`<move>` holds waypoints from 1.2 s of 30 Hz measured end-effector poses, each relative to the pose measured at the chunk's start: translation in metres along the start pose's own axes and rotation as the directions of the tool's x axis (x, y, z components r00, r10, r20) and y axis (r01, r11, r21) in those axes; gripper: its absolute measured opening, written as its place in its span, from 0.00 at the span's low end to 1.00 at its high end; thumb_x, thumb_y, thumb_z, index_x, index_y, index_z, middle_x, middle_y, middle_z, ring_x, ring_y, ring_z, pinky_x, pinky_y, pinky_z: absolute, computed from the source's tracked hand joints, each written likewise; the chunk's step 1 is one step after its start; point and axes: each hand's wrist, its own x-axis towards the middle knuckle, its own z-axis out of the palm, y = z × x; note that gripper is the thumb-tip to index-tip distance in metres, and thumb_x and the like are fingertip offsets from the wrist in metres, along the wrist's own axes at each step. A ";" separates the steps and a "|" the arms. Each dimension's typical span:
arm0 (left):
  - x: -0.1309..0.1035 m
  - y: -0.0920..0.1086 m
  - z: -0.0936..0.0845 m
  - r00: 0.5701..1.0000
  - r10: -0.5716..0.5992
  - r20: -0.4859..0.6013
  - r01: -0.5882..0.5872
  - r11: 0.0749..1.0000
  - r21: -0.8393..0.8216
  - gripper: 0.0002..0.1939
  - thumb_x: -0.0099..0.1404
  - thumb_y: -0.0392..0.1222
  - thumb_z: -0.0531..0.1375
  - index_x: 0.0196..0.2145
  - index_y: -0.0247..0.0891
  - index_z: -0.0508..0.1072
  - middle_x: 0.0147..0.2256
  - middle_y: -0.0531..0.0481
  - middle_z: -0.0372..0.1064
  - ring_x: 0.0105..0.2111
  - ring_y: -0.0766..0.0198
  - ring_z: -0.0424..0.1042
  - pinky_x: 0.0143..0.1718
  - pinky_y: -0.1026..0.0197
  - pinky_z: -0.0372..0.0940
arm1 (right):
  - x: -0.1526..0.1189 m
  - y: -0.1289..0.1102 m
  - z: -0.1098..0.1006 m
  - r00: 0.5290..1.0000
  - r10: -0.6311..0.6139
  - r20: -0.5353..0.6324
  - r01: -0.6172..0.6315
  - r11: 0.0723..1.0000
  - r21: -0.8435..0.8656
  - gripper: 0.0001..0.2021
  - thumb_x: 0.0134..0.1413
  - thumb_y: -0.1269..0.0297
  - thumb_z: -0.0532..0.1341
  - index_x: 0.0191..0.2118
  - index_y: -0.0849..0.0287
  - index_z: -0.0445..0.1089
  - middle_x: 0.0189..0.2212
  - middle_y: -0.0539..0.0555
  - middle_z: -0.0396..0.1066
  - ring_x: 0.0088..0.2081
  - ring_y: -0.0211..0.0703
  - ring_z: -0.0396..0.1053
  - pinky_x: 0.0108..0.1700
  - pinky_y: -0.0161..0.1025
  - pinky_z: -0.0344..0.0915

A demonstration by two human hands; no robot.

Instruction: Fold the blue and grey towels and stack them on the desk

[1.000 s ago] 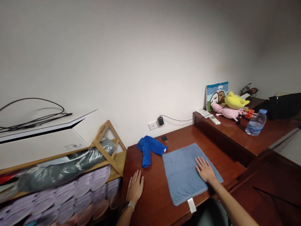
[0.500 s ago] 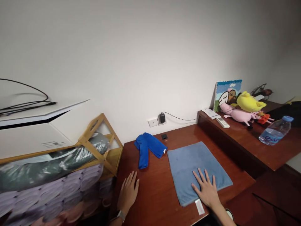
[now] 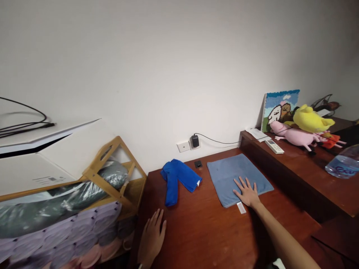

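A wooden rack stands at the left end of the brown worktop. On its top shelf lies a dark bundle in clear plastic. Under that, rows of rolled light purple and pink cloths fill the rack. A white box sits behind the rack with black cables on top.

A light blue towel lies flat on the worktop, near the wall. The right hand rests on the near edge of this towel, flat, with the fingers spread out. It is pressing down and not gripping anything. A small white tag on the towel sticks out just beside the wrist.

The left hand lies flat on the bare worktop near the left edge, fingers loose and open, holding nothing. It is well apart from the light blue towel. A dark blue cloth lies crumpled between the left hand and the wall, just left of the towel.

On the raised shelf to the right are a pink soft toy, a yellow soft toy, a picture, a white remote and a water bottle lying on its side.
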 end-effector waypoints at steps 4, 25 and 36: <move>-0.002 0.006 -0.006 1.000 -0.019 0.019 0.019 1.000 0.011 0.29 0.76 0.51 0.46 0.67 0.38 0.69 0.69 0.43 0.63 0.68 0.50 0.63 0.71 0.43 0.57 | 0.029 -0.001 -0.010 0.996 0.012 0.087 -0.012 1.000 -0.009 0.31 0.71 0.42 0.47 0.76 0.34 0.44 0.78 0.49 0.35 0.77 0.60 0.32 0.71 0.73 0.32; -0.009 0.018 -0.013 0.999 -0.052 0.015 0.053 0.998 -0.032 0.27 0.76 0.45 0.49 0.69 0.38 0.66 0.70 0.42 0.61 0.69 0.52 0.62 0.71 0.43 0.56 | -0.078 -0.341 0.023 0.919 -0.372 -0.129 0.393 0.848 0.355 0.18 0.64 0.65 0.57 0.58 0.49 0.71 0.51 0.58 0.73 0.54 0.54 0.68 0.57 0.50 0.64; 0.002 0.023 -0.016 0.998 -0.060 -0.003 0.060 0.997 -0.057 0.28 0.74 0.46 0.49 0.66 0.36 0.70 0.68 0.40 0.64 0.67 0.50 0.64 0.70 0.43 0.56 | -0.192 -0.221 0.039 0.980 0.086 0.181 -0.169 -0.132 0.977 0.37 0.45 0.36 0.70 0.54 0.56 0.66 0.36 0.52 0.76 0.30 0.43 0.76 0.31 0.35 0.67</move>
